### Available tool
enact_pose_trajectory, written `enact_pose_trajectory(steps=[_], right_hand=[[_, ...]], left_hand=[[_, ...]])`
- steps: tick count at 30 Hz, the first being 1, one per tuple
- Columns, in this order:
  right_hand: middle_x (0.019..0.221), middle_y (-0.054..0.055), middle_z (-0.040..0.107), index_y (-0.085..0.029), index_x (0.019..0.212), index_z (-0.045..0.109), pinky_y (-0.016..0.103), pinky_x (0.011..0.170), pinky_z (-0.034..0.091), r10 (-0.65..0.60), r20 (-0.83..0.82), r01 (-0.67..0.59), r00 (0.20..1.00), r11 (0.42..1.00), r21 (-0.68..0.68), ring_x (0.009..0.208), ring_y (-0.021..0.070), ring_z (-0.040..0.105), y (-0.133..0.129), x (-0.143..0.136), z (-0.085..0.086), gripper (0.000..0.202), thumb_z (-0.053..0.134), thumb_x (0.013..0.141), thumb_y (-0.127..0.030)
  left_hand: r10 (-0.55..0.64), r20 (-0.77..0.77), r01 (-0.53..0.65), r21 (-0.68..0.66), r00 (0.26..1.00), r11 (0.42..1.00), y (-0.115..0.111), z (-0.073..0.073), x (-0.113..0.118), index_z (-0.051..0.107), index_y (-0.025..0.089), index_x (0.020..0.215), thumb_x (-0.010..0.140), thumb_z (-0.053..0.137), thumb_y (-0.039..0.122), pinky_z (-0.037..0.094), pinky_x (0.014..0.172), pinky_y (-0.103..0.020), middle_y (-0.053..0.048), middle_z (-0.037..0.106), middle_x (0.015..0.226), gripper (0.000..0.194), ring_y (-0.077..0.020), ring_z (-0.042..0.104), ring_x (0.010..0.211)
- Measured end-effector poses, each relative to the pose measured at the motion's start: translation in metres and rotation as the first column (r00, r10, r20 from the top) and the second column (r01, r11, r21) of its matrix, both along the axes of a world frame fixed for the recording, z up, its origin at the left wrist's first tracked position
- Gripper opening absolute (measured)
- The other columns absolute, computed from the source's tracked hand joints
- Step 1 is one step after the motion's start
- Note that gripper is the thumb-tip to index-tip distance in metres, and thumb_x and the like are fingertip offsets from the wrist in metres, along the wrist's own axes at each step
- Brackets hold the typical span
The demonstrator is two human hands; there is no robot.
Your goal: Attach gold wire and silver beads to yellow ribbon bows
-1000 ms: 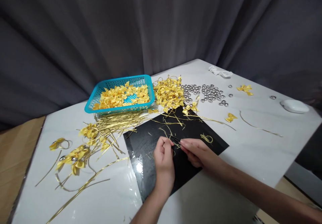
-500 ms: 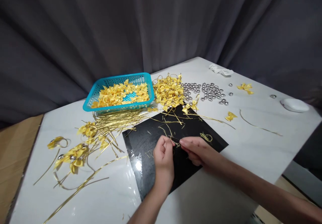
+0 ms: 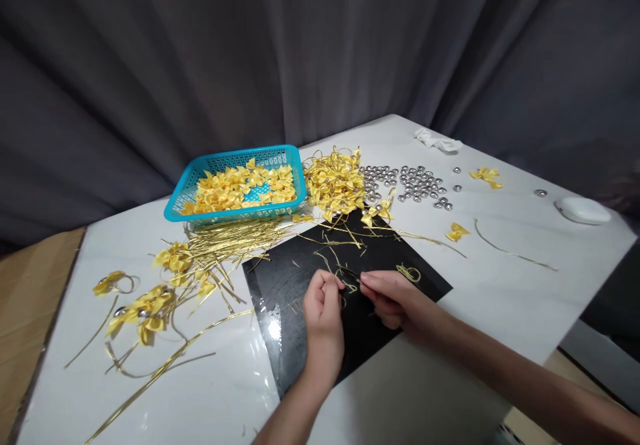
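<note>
My left hand (image 3: 324,308) is closed in a pinch over a black mat (image 3: 280,318), and a short curled gold cord (image 3: 349,288) shows at its fingertips. Between my right thumb and fingers is a pair of dark tweezers (image 3: 352,274), its thin tip pointing left toward that cord. My right hand (image 3: 393,295) is closed around the tool, and the fingers hide most of it. Thin gold cord scraps (image 3: 330,256) lie on the mat just beyond both hands. A small coil of gold cord (image 3: 410,272) rests beyond my right hand.
A blue basket (image 3: 173,202) holds yellow ribbon bows. Beside it are a pile of corded bows (image 3: 337,182) and many silver beads (image 3: 420,182). Gold cords (image 3: 235,238) lie in front of the basket, with more bows (image 3: 145,312) at left. A white mouse-like object (image 3: 583,210) sits far right.
My right hand has drawn slightly away from my left, and the dark tweezer tip shows more clearly between them. The view has shifted a little.
</note>
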State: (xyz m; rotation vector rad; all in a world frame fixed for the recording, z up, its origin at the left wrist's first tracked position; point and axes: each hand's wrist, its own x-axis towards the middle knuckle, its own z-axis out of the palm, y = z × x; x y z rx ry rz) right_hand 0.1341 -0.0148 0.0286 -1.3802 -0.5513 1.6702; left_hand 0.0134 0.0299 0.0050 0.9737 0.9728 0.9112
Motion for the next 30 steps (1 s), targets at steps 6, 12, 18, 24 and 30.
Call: enact_pose_trajectory(steps=[6, 12, 18, 24, 30], right_hand=[[0.041, -0.013, 0.02, -0.019, 0.059, 0.033, 0.02, 0.038, 0.004, 0.008, 0.006, -0.008, 1.0, 1.0, 0.0, 0.037, 0.0007, 0.01, -0.001, -0.0014, 0.0005, 0.052, 0.064, 0.065, -0.061], [0.041, -0.013, 0.02, -0.019, 0.058, 0.032, 0.019, 0.037, 0.005, 0.017, 0.043, -0.018, 0.999, 1.0, 0.016, 0.037, 0.0008, 0.012, 0.0025, -0.0048, 0.0006, 0.053, 0.065, 0.065, -0.06], [0.041, -0.013, 0.017, -0.02, 0.059, 0.03, 0.018, 0.036, 0.005, -0.005, 0.084, 0.005, 0.996, 1.0, 0.002, 0.036, 0.001, 0.009, 0.0028, -0.0032, 0.0008, 0.053, 0.061, 0.067, -0.062], [0.043, -0.012, 0.018, -0.02, 0.059, 0.029, 0.018, 0.037, 0.008, 0.046, 0.145, -0.047, 0.988, 0.999, 0.004, 0.037, 0.0017, 0.01, 0.0026, -0.0039, 0.0002, 0.053, 0.06, 0.067, -0.063], [0.045, -0.011, 0.014, -0.022, 0.061, 0.028, 0.021, 0.038, 0.013, -0.011, 0.424, -0.005, 0.906, 0.999, 0.035, 0.039, 0.0057, 0.011, 0.0032, 0.0016, -0.0027, 0.047, 0.037, 0.079, -0.064]], left_hand=[[-0.003, 0.004, 0.004, -0.005, 1.0, 1.0, 0.0003, -0.0011, -0.0001, 0.045, 0.019, 0.061, 0.079, 0.053, 0.044, 0.019, 0.042, -0.02, 0.008, 0.025, 0.048, 0.032, -0.0074, 0.022, 0.042], [-0.038, 0.002, 0.038, 0.001, 0.999, 0.999, 0.0011, -0.0019, 0.0008, 0.045, 0.018, 0.058, 0.076, 0.056, 0.042, 0.02, 0.042, -0.02, 0.008, 0.026, 0.046, 0.032, -0.0071, 0.024, 0.042], [-0.039, 0.001, 0.039, 0.006, 0.999, 0.999, 0.0007, -0.0003, 0.0015, 0.045, 0.018, 0.059, 0.077, 0.054, 0.041, 0.021, 0.043, -0.02, 0.008, 0.026, 0.046, 0.031, -0.0072, 0.025, 0.042], [-0.042, -0.001, 0.042, 0.01, 0.999, 0.999, 0.0009, -0.0006, 0.0014, 0.044, 0.018, 0.059, 0.077, 0.054, 0.041, 0.02, 0.043, -0.02, 0.009, 0.025, 0.046, 0.031, -0.0072, 0.024, 0.042], [-0.031, 0.015, 0.03, 0.023, 0.999, 0.999, 0.0005, -0.0008, 0.0022, 0.045, 0.018, 0.059, 0.077, 0.054, 0.043, 0.022, 0.043, -0.02, 0.008, 0.026, 0.047, 0.032, -0.0075, 0.026, 0.042]])
